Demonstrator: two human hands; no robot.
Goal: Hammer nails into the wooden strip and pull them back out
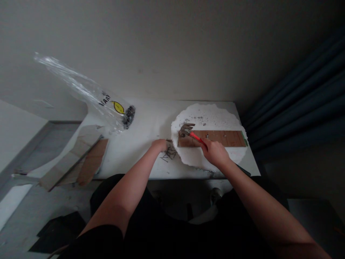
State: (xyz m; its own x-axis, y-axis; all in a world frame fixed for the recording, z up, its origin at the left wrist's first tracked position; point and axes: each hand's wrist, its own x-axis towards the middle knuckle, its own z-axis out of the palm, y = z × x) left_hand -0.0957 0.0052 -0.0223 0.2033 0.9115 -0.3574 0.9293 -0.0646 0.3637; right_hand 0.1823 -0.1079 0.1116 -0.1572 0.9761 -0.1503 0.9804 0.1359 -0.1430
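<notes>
My right hand (215, 152) is wrapped round the red handle of a claw hammer (196, 136), whose metal head is over the left end of a brown wooden board (225, 138). This board lies flat on a rough-edged white sheet (210, 114) with dark marks on it. A small metallic bit stands out from the board's upper side. Left of the sheet, my left hand (159, 145) reaches to a loose pile of nails (169, 150). Its fingers are hidden from view, so whether it pinches a nail does not show.
A clear plastic bag (107, 104) with a yellow leaf print and dark contents lies on the left of the white table (145, 118). Wooden pieces (93, 162) rest at the table's left edge. A wall runs behind; a dark blue curtain (299, 86) hangs at right.
</notes>
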